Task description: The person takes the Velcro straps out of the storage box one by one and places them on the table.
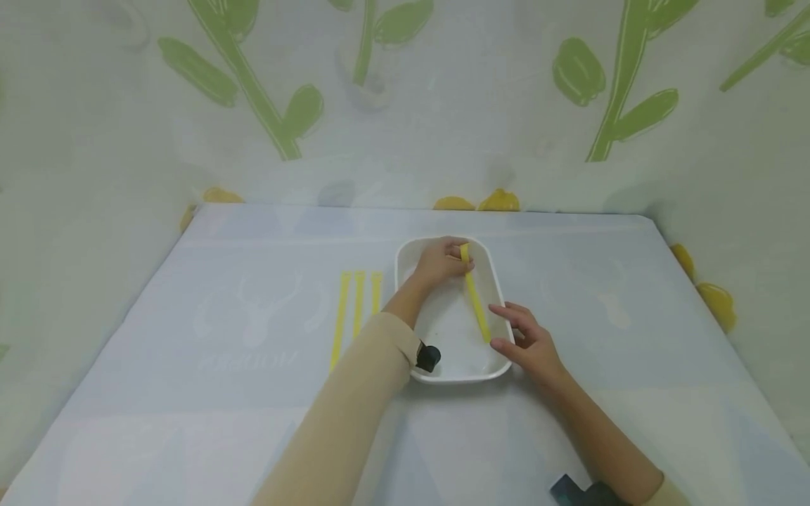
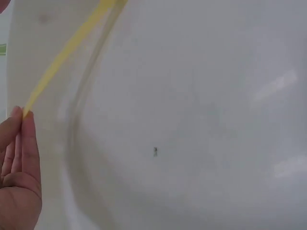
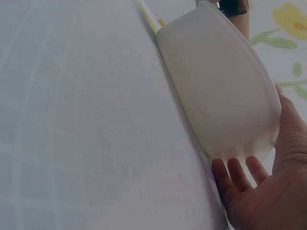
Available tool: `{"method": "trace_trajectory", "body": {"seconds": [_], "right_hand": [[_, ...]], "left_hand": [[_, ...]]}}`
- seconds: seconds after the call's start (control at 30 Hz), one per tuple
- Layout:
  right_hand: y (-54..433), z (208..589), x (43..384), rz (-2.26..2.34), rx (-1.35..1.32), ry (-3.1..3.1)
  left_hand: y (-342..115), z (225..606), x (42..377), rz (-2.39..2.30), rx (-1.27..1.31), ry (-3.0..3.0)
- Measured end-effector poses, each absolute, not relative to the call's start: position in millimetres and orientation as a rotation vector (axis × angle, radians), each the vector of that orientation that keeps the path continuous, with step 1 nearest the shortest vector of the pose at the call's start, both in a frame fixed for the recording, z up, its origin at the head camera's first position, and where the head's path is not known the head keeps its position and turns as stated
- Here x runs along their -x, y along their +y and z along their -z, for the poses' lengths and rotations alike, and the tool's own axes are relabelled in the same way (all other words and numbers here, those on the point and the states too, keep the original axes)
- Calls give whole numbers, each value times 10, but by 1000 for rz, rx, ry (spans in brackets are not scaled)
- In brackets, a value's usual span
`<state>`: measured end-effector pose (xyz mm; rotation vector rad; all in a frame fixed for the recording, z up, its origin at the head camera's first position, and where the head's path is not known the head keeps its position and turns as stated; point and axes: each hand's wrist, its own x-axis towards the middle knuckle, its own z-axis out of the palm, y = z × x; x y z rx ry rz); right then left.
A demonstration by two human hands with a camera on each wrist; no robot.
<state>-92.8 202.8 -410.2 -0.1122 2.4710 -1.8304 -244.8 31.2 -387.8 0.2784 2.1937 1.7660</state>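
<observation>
A white tray (image 1: 451,330) with raised walls lies on the table. My left hand (image 1: 441,263) is over its far part and pinches one end of a narrow yellow strip (image 1: 476,299). The strip slants down through the tray toward the right wall, and its far end is near my right thumb. In the left wrist view the left fingers (image 2: 29,148) pinch the strip at its tip. My right hand (image 1: 531,344) holds the tray at its right side. In the right wrist view several fingertips (image 3: 238,172) touch the outside of the wall, with another digit at the rim.
Left of the tray, three yellow strips (image 1: 342,313) lie side by side on the pale table cover (image 1: 190,393), partly hidden by my left forearm. Fabric walls with green plant prints (image 1: 266,119) enclose the table. A small dark mark (image 2: 155,151) shows on the tray's inner surface.
</observation>
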Motion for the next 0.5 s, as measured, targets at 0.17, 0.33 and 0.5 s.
{"method": "trace_trajectory", "body": {"seconds": [0.17,0.33,0.5], "right_hand": [[2027,4115,935,1824,118,2485],[2025,4126,936,1845,142,2482],[2024,4119,931,1828,140,2497]], "left_hand": [[255,3800,2425,-1869,-293,2066],[170,3691,2409,-1831,-314,2082],[120,3604,2444,-1787,-352,2103]]}}
